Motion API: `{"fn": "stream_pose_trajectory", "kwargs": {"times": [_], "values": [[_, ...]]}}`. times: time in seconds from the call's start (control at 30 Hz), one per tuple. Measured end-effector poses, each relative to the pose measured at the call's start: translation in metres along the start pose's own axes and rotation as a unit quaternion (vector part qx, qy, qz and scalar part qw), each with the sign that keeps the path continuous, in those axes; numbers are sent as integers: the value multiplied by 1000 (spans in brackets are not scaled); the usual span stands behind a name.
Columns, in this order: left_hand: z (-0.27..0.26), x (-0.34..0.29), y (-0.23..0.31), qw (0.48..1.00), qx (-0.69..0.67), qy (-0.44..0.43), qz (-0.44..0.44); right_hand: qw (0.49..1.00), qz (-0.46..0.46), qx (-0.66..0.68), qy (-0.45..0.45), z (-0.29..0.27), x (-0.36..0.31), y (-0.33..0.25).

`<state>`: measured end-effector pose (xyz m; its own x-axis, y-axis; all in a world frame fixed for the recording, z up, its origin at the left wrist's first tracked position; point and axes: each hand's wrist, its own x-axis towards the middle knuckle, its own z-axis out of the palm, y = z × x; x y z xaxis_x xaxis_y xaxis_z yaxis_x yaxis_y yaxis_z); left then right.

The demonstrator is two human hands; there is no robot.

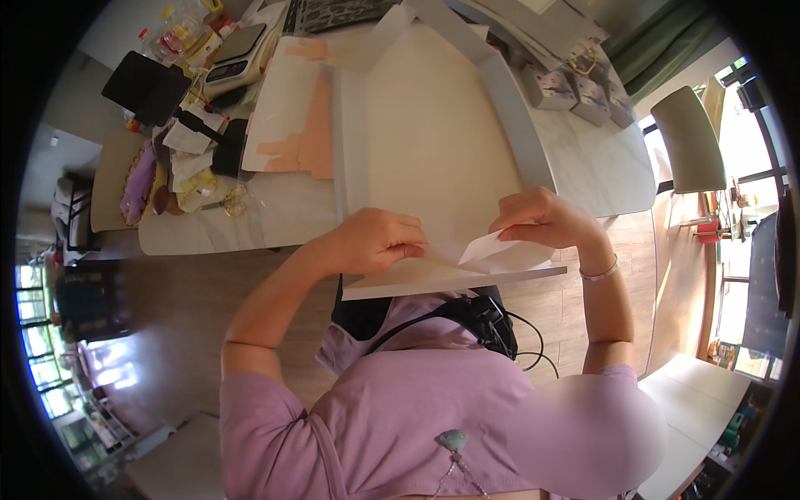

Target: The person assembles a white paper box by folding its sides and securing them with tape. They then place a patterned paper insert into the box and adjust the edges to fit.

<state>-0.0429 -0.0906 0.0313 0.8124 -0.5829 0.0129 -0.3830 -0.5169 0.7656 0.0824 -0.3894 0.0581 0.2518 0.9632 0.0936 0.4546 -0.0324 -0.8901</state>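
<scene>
A large, shallow cardboard box [433, 125], white inside with grey walls, lies with its near end over the table's front edge, close to my body. At that near end, a grey-edged panel [467, 282] stands out toward me. My right hand [537, 218] pinches a small white flap [483, 247] between thumb and fingers, at the near right corner. Over the near left corner, my left hand [379, 240] is closed, its curled fingertips against the cardboard near the fold. Exactly what lies between the left fingers is partly hidden.
Flat cardboard sheets with orange parts [312, 125] lie left of the box on the marble-patterned table [283, 200]. Beyond them are scales [229, 71], a black stand [146, 87], papers and scissors [237, 200]. Small printed boxes [550, 87] sit at right. A chair [687, 137] stands beyond.
</scene>
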Motion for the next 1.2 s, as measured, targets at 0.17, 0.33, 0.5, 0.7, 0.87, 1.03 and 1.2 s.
{"fn": "stream_pose_trajectory", "kwargs": {"times": [0.17, 0.33, 0.5, 0.7, 0.87, 1.03, 1.2], "values": [[3, -1, -4, 997, 61, 29, -30, 990, 9, -140, 14, 2, 2, -5], [12, 3, -9, 989, 127, 57, -47, 955, -15, -290, 61, 18, 5, 0], [27, 9, -9, 983, 161, 93, 4, 927, -30, -372, 47, 29, 8, -2], [38, 28, -8, 980, 168, 87, 66, 917, -56, -391, 61, 37, 8, -4], [37, 29, -9, 979, 180, 80, 54, 917, -42, -397, 19, 38, 5, -3], [34, 28, -7, 979, 179, 75, 66, 904, -32, -427, 0, 39, 3, -4], [41, 28, -12, 975, 187, 99, 69, 871, -30, -491, 8, 48, 5, 1]]}}
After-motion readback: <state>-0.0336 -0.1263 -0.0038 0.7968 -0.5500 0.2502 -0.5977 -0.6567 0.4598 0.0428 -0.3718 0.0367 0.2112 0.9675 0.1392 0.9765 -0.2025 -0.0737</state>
